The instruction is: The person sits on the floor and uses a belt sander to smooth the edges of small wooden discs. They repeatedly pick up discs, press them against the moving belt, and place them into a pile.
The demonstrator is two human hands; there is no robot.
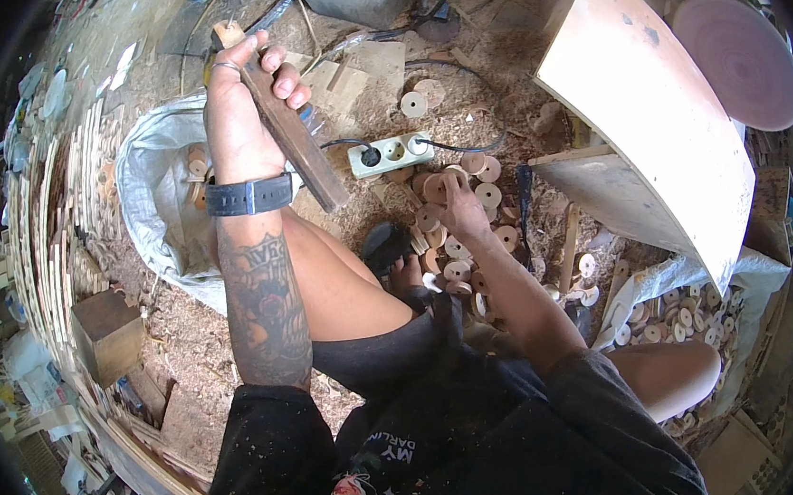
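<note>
My left hand (247, 79) is raised at the upper left, its fingers curled round a dark brown wooden bar (295, 133). The bar slants down to the right, and a paler wooden end sticks out above the fist. Lower and to the right, my right hand (459, 205) reaches down into a heap of round wooden discs (458, 270), each with a hole in the middle. Its fingers are bent and closed on a wooden disc (434, 188) at the heap's far side; the fingertips are partly hidden.
Beyond the heap lies a white power strip (391, 153) with plugs and black cables. A white sack (159, 165) stands open at the left, another sack (752, 272) full of discs at the right. A pale curved panel (650, 99) rises near a round sanding disc (738, 60). Sawdust covers the floor.
</note>
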